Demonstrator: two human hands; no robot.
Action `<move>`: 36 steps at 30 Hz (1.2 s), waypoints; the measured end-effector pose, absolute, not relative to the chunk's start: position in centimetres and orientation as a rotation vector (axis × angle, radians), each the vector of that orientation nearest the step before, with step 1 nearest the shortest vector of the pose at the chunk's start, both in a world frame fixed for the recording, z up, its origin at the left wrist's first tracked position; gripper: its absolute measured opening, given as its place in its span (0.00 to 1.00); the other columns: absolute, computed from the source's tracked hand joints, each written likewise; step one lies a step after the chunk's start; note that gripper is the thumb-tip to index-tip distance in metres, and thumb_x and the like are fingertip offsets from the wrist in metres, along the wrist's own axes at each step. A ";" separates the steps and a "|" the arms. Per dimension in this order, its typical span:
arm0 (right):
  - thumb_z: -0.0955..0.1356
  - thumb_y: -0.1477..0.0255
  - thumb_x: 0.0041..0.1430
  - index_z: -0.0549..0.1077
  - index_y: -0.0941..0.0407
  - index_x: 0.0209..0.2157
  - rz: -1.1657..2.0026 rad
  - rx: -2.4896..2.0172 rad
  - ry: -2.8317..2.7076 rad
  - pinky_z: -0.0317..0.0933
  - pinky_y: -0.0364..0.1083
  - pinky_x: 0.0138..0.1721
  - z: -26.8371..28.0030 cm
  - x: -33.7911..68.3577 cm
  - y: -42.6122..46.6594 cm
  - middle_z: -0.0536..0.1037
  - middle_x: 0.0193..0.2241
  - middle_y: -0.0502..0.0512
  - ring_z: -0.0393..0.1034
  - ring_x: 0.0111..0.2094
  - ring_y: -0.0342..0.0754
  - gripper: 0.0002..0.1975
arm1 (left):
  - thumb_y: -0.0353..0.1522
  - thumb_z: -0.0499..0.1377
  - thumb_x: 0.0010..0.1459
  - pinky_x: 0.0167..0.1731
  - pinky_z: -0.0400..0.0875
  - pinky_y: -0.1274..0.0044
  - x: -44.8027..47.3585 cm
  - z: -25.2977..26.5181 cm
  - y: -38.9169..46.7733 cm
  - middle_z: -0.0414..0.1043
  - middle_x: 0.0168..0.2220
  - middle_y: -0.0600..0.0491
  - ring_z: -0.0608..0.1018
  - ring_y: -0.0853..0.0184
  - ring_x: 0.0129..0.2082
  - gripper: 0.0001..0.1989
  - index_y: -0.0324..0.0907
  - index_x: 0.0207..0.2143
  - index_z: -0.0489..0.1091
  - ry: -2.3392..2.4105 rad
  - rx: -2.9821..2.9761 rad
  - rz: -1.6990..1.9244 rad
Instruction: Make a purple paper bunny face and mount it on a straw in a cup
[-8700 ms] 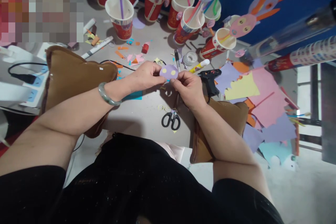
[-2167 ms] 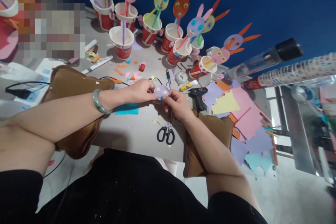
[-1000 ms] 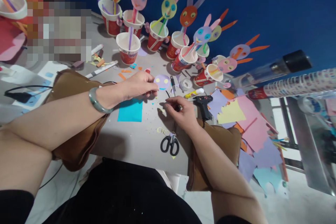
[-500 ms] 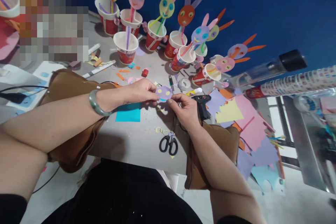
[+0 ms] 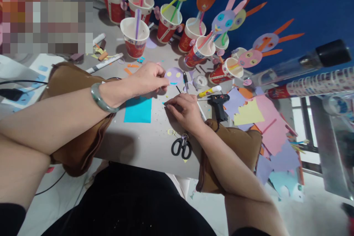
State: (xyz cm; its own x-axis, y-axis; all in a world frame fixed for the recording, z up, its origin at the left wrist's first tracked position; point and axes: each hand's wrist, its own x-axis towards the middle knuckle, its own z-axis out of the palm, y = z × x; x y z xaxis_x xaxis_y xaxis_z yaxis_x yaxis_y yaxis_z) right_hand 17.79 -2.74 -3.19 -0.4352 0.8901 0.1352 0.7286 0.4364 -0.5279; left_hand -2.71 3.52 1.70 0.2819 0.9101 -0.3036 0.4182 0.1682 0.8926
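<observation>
- Left hand (image 5: 148, 78): grip closed, fingertips pinching the left edge of a purple paper disc (image 5: 174, 75); a green bangle (image 5: 99, 99) sits on the wrist.
- Purple paper disc: round, with two yellow dots and a small blue mark on its face; held clear of the bench (image 5: 149, 143), just left of the black pen (image 5: 185, 80).
- Right hand (image 5: 184, 111): below and slightly right of the disc, apart from it; fingers curled, tips pressed down on the bench. Whether the grip encloses anything cannot be told.
- Blue paper square (image 5: 138, 110): flat on the bench, below-left of the disc, just left of the right hand.
- Scissors (image 5: 181, 146): black-handled, well below the disc, near the right wrist.
- Glue gun (image 5: 219, 104): black, right of the disc, beside loose coloured sheets.
- Paper cups (image 5: 135, 37): red and white, ranged beyond the disc, carrying straws and paper rabbit faces.
</observation>
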 end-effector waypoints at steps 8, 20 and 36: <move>0.70 0.69 0.66 0.81 0.52 0.38 0.576 -1.422 -2.341 0.54 0.55 0.51 -3.7 16.9 -1.8 0.83 0.37 0.55 0.74 0.44 0.54 0.05 | 0.27 0.62 0.58 0.25 0.63 0.76 -3.1 0.6 4.0 0.69 0.21 0.54 0.71 0.73 0.19 0.12 0.40 0.21 0.69 1.259 1.439 0.467; 0.64 0.74 0.68 0.77 0.56 0.36 0.439 -1.514 -2.600 0.53 0.55 0.46 -2.8 15.3 -1.3 0.82 0.37 0.62 0.72 0.42 0.57 0.09 | 0.23 0.60 0.57 0.21 0.58 0.77 -2.9 2.4 3.4 0.70 0.18 0.56 0.69 0.74 0.17 0.13 0.40 0.21 0.70 1.363 1.429 0.383; 0.70 0.59 0.61 0.72 0.53 0.32 1.114 -1.462 -1.704 0.63 0.46 0.30 -0.3 17.8 -2.4 0.75 0.25 0.49 0.67 0.27 0.44 0.12 | 0.27 0.62 0.62 0.24 0.61 0.80 -2.8 1.5 3.1 0.74 0.22 0.54 0.71 0.76 0.21 0.13 0.40 0.23 0.67 1.197 1.257 0.396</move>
State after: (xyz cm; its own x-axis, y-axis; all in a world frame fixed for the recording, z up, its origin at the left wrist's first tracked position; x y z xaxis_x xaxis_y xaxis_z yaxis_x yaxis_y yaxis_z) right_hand 17.85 -2.42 -0.26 -0.1909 0.9795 -0.0640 0.4519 0.0298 -0.8916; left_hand -2.82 3.13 1.54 0.3942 0.7912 -0.4675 0.3557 0.3377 0.8715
